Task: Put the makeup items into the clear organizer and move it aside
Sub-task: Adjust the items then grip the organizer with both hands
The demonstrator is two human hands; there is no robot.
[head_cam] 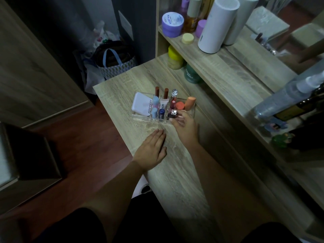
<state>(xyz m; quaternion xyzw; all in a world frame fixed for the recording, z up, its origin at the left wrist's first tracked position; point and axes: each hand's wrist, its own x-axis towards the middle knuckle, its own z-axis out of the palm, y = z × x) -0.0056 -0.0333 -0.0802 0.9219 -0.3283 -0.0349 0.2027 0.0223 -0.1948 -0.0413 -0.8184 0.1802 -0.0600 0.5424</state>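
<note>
The clear organizer [140, 117] stands on the wooden dressing table [177, 172]. A white compact [141, 106] lies in its left section. Its slots hold two pale blue tubes [155, 107], a dark blue lip balm [161, 113], two brown-capped lipsticks [161, 92] and a red lip tint with a crystal cap [173, 99]. An orange sponge [189, 103] and an orange jar [180, 105] sit in the right section. My right hand [185, 127] rests at the organizer's front right corner, fingers around a dark lipstick with a silver top [172, 114]. My left hand [152, 149] lies flat on the table.
A shelf unit behind the table carries a white cylinder [217, 25], a purple jar [172, 24], bottles and a yellow-lidded jar [175, 57]. A spray bottle [287, 97] lies at the right. A bag [114, 62] stands on the floor beyond the table's far left edge.
</note>
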